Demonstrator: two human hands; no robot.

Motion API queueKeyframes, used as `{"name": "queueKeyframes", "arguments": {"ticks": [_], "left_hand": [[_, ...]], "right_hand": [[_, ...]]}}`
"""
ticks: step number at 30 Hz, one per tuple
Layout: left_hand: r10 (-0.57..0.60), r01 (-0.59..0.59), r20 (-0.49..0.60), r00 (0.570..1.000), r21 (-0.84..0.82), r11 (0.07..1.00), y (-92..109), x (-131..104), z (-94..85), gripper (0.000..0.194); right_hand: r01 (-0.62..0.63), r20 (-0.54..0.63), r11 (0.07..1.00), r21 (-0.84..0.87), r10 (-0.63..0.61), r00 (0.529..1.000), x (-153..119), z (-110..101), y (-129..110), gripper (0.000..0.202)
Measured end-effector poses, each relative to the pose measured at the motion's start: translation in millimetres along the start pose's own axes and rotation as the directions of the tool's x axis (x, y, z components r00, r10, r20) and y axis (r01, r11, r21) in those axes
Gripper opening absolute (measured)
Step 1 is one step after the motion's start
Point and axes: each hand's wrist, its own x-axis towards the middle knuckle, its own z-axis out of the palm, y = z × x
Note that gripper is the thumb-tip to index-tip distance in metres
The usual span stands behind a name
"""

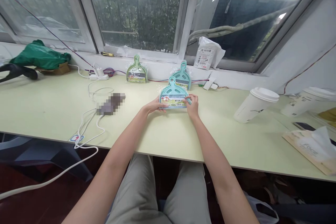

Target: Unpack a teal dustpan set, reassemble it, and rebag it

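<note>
A light blue dustpan and brush set (173,92) in clear wrap stands upright over the table, handle up. My left hand (155,105) grips its lower left edge, and my right hand (193,106) holds its right edge with bent fingers. Just behind it a second blue set (183,75) leans against the wall below the window, partly covered by the first. Further left, a green set (137,71) in clear wrap leans against the same wall.
The pale table (168,136) holds a power strip (98,76), white cables and a blurred object (111,104) on the left. On the right are a paper cup (256,105), another cup (307,101) and a tissue pack (312,147). A white package (206,54) sits on the sill.
</note>
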Motion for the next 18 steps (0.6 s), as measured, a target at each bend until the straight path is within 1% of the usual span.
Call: {"name": "queueKeyframes", "arguments": {"ticks": [2, 4, 6, 8, 11, 14, 16, 18], "left_hand": [[-0.001, 0.001, -0.013, 1.0, 0.009, 1.0, 2.1, -2.3, -1.4, 0.078], [0.004, -0.003, -0.037, 0.999, 0.011, 1.0, 4.8, -4.0, -1.8, 0.074], [0.009, -0.009, -0.06, 0.998, 0.001, 1.0, 7.3, -4.7, -1.7, 0.068], [0.004, -0.005, -0.059, 0.998, -0.024, 1.0, 8.7, -4.4, -1.7, 0.063], [-0.017, 0.013, -0.056, 0.998, -0.064, 0.998, 7.5, -3.1, -3.4, 0.057], [-0.018, 0.008, -0.092, 0.996, -0.108, 0.994, 3.8, -2.2, -7.5, 0.056], [-0.021, 0.008, -0.102, 0.995, -0.129, 0.992, 1.4, -2.2, -10.8, 0.057], [-0.042, 0.029, -0.096, 0.995, -0.127, 0.991, 0.1, -2.4, -13.5, 0.056]], "right_hand": [[-0.018, 0.036, 0.999, 0.039, 0.016, 0.999, 0.7, 0.3, -2.2, 0.019], [0.014, 0.065, 1.0, 0.017, -0.015, 0.998, 2.5, -2.4, -4.1, 0.021], [0.1, 0.072, 0.993, -0.067, -0.095, 0.993, 5.1, -7.7, -5.3, 0.023], [0.194, 0.079, 0.967, -0.167, -0.183, 0.98, 7.3, -13.6, -6.2, 0.022], [0.301, 0.131, 0.923, -0.238, -0.277, 0.952, 8.7, -18.7, -9.1, 0.023], [0.375, 0.229, 0.901, -0.219, -0.327, 0.917, 8.0, -17.0, -15.8, 0.027], [0.384, 0.263, 0.908, -0.168, -0.334, 0.905, 7.3, -14.0, -20.9, 0.019], [0.359, 0.268, 0.927, -0.107, -0.321, 0.908, 6.5, -11.2, -24.8, 0.011]]}}
